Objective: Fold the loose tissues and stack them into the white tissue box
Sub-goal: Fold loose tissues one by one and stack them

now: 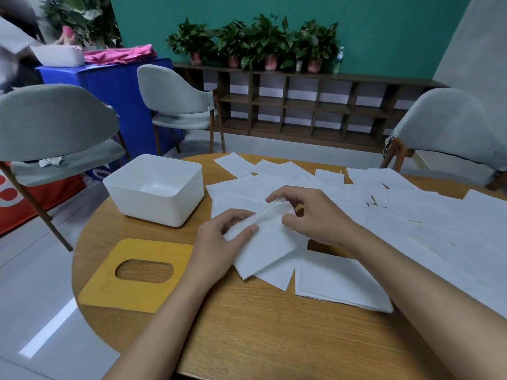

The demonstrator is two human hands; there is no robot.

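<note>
from the head camera: our left hand and right hand both pinch one tissue, its fold running hand to hand; the white box sits open, left of the grip, nearer our left hand.

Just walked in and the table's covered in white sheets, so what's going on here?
A person is folding a tissue on the wooden table; the left hand and right hand both pinch its raised fold. Many loose tissues lie spread to the right. The white tissue box stands open at the left, its yellow lid flat beside it.
</note>
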